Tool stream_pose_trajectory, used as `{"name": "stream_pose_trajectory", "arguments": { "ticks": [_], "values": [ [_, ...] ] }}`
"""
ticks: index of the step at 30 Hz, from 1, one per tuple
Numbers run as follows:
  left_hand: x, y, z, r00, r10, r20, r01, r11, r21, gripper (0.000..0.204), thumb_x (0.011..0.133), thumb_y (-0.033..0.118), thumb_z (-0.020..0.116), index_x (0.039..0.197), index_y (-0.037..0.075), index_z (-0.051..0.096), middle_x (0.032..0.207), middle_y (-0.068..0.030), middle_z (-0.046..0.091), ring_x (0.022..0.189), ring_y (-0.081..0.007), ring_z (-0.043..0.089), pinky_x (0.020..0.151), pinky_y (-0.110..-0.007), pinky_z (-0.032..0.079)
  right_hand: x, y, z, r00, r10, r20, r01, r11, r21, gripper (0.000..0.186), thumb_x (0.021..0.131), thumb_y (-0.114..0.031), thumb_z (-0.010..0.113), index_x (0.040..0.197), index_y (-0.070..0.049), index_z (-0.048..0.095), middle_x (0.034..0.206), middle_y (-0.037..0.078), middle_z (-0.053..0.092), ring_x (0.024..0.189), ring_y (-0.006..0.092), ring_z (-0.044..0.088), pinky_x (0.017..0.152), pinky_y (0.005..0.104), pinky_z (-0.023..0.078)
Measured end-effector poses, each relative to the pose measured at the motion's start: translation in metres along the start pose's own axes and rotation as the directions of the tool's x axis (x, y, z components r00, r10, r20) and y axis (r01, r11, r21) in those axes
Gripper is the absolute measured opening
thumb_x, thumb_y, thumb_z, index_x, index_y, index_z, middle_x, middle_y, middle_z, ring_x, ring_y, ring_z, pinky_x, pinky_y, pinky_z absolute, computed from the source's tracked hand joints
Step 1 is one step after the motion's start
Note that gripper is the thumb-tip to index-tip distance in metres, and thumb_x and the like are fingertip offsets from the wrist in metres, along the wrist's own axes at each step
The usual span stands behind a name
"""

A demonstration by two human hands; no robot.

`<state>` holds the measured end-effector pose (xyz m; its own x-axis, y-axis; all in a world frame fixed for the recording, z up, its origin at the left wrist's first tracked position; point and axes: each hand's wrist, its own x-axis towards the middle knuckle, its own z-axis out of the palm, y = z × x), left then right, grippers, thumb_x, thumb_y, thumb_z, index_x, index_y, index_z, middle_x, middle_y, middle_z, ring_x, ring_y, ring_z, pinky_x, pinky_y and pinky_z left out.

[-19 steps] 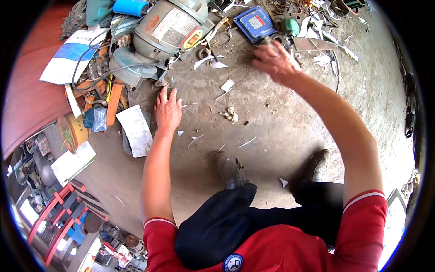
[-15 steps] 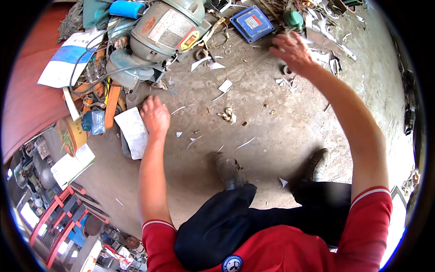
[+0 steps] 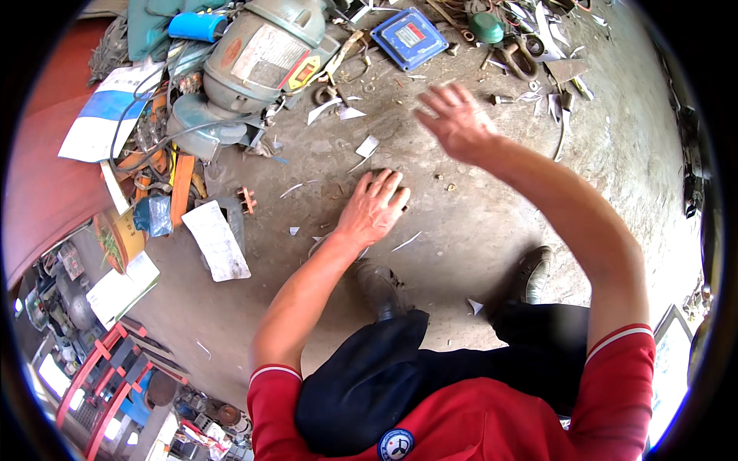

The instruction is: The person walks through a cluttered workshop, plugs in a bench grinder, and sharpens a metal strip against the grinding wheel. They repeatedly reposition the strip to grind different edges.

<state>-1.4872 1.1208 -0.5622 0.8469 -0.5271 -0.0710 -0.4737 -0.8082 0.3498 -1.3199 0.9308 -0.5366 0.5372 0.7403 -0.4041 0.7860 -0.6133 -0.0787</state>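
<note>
1. Left hand (image 3: 373, 207) first: it's low over the floor (image 3: 477, 230) around the middle of the frame, palm down with fingers bent. The back of the hand hides whatever is under it, so I can't tell if it's gripping anything.
2. Right hand (image 3: 460, 127) is up and to the right of it, fingers spread wide, nothing in it that I can see.
3. Nearest stuff: a white paper scrap (image 3: 367, 146) just above the left hand's fingers, and a couple of small nuts (image 3: 440, 177) on the floor between the hands. Beyond the right hand's fingertips, upper centre, lies a flat blue box (image 3: 409, 38).
4. Upper right is messy: a green round cap (image 3: 486, 28) beside the box, a curved metal hook (image 3: 521, 65), plus a bolt-like piece (image 3: 503, 99) near the right hand.
5. Biggest obstacle is the grey-green machine (image 3: 238, 84) filling the upper left, with a blue cylinder (image 3: 196, 28) at its left and a yellow-and-red switch (image 3: 305, 71) on its right side.
6. Left of centre there's a pale sheet (image 3: 217, 240) and a coppery pronged piece (image 3: 247, 200). An orange strip (image 3: 182, 187) pokes out of the junk above.
7. Two dark shoes (image 3: 382, 290) take up floor space lower down, one close below the left hand.
</note>
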Motion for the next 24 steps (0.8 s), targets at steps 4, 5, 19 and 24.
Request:
{"name": "stream_pose_trajectory", "arguments": {
  "ticks": [4, 5, 19, 24],
  "values": [
    [-0.029, -0.04, -0.002, 0.996, -0.086, -0.03, 0.09, 0.984, 0.151, 0.028, 0.079, 0.016, 0.053, 0.105, 0.006, 0.055, 0.118, -0.015, 0.049, 0.112, -0.0322, 0.046, 0.095, -0.047, 0.036, 0.024, -0.04, -0.009, 0.976, -0.163, -0.144, 0.175, 0.981, 0.078, 0.042, 0.086, -0.016, 0.05, 0.128, -0.013, 0.045, 0.139, 0.009, 0.035, 0.132, 0.0261, 0.027, 0.11, 0.0463, 0.018],
    [-0.042, -0.053, -0.008, 0.987, -0.157, -0.045, 0.163, 0.965, 0.206, 0.027, 0.079, 0.015, 0.054, 0.105, 0.005, 0.054, 0.118, -0.0152, 0.049, 0.112, -0.0325, 0.046, 0.095, -0.047, 0.036, 0.032, -0.048, -0.014, 0.965, -0.193, -0.175, 0.21, 0.974, 0.082, 0.039, 0.086, -0.017, 0.051, 0.124, -0.013, 0.048, 0.136, 0.008, 0.038, 0.13, 0.0251, 0.029, 0.108, 0.046, 0.021],
    [-0.047, -0.069, -0.051, 0.634, -0.669, -0.388, 0.719, 0.694, -0.023, 0.04, 0.076, 0.011, 0.062, 0.112, -0.001, 0.051, 0.12, -0.0168, 0.045, 0.111, -0.0351, 0.044, 0.093, -0.044, 0.036, 0.114, -0.049, -0.037, 0.954, -0.295, -0.053, 0.283, 0.944, -0.17, 0.039, 0.088, -0.025, 0.047, 0.127, -0.022, 0.047, 0.144, 0.002, 0.028, 0.135, 0.0213, 0.02, 0.11, 0.0488, 0.014],
    [-0.03, -0.064, -0.054, 0.702, -0.626, -0.341, 0.671, 0.741, 0.022, 0.041, 0.077, 0.014, 0.062, 0.113, 0.0, 0.051, 0.123, -0.0164, 0.044, 0.112, -0.0345, 0.043, 0.093, -0.043, 0.036, 0.097, -0.005, -0.031, 0.977, -0.201, -0.075, 0.173, 0.944, -0.28, 0.041, 0.086, -0.025, 0.052, 0.126, -0.014, 0.048, 0.137, 0.005, 0.039, 0.132, 0.0223, 0.027, 0.109, 0.0488, 0.017]
  ]
}}
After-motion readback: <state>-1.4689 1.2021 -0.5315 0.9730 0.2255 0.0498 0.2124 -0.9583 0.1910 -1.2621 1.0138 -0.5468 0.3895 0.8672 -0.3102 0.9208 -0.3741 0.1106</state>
